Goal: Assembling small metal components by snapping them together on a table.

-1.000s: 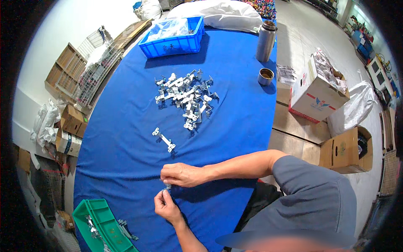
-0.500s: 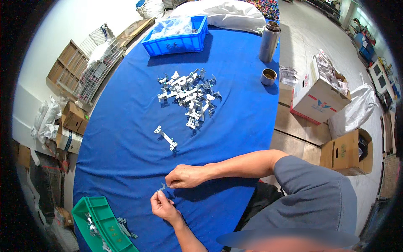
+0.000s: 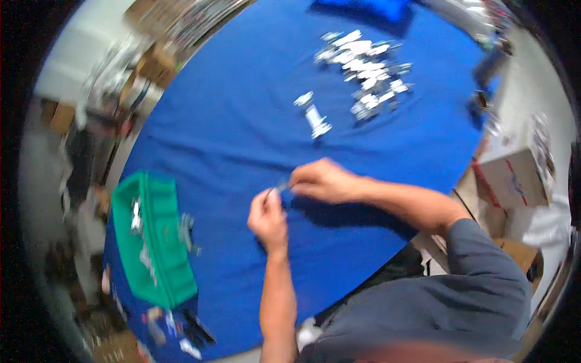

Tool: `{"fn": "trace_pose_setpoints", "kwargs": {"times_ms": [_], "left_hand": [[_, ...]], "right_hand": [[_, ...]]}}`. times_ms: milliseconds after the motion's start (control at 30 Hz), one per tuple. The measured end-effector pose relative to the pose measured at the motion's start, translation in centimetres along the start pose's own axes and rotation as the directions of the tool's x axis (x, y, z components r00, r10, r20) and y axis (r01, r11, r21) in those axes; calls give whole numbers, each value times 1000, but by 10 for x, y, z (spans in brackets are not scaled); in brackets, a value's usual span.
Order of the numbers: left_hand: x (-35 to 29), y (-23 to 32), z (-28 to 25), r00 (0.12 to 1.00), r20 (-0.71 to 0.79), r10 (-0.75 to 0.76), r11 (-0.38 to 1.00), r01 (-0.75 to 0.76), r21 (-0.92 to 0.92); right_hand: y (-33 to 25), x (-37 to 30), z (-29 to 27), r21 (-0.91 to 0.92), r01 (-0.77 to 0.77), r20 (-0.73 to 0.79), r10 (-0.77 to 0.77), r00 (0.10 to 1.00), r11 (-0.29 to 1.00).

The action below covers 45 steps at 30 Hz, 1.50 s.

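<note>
My left hand (image 3: pixel 268 219) and my right hand (image 3: pixel 324 180) meet over the blue cloth, fingertips pinched. Between them is a small metal piece (image 3: pixel 282 186), blurred and partly covered by the fingers. Beyond my hands a single white-and-metal bracket (image 3: pixel 313 116) lies by itself. Farther off, to the right of it, a heap of similar brackets (image 3: pixel 369 71) is spread on the cloth. A green plastic bin (image 3: pixel 160 242) stands to the left of my left hand, with some metal parts (image 3: pixel 137 216) inside. A few more small metal pieces (image 3: pixel 186 232) lie against the bin's right side.
The blue cloth (image 3: pixel 230 145) covers the table. A blue crate (image 3: pixel 387 7) sits at the far edge, cut off. At the right edge are a dark bottle (image 3: pixel 489 63) and a cup (image 3: pixel 480 101). Several small tools (image 3: pixel 196 328) lie below the bin. A cardboard box (image 3: pixel 511 175) stands beyond the table.
The view has swung left and downward, so the brackets appear higher and farther right and more of the bin shows. Both hands stay pinched together at the small metal piece.
</note>
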<state>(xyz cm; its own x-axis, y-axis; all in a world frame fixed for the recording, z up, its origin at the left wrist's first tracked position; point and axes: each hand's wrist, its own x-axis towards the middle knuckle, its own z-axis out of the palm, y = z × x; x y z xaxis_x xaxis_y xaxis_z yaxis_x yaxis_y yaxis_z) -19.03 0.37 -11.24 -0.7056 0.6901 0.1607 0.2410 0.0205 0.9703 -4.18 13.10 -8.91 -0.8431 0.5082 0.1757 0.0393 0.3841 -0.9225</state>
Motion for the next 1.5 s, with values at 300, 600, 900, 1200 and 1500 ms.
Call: {"fn": "trace_pose_setpoints", "kwargs": {"times_ms": [300, 600, 900, 1200, 1500], "left_hand": [[-4, 19, -5, 996, 25, -83, 988, 86, -126], [-5, 12, -4, 999, 25, -44, 994, 46, -96], [-6, 14, 1, 998, 14, 56, 998, -56, 14], [-6, 18, 3, 983, 78, 169, 972, -179, 152], [-5, 10, -1, 999, 23, 49, 999, -49, -12]], "right_hand": [[-6, 4, 7, 120, -144, 73, 136, 988, 982], [-18, 3, 0, 111, -266, 86, 258, 962, 957], [-11, 1, 3, 53, -245, 72, 241, 968, 968], [-6, 1, 5, 130, -127, -6, 129, 992, 983], [-17, 4, -3, 161, -272, 2, 276, 961, 949]]}}
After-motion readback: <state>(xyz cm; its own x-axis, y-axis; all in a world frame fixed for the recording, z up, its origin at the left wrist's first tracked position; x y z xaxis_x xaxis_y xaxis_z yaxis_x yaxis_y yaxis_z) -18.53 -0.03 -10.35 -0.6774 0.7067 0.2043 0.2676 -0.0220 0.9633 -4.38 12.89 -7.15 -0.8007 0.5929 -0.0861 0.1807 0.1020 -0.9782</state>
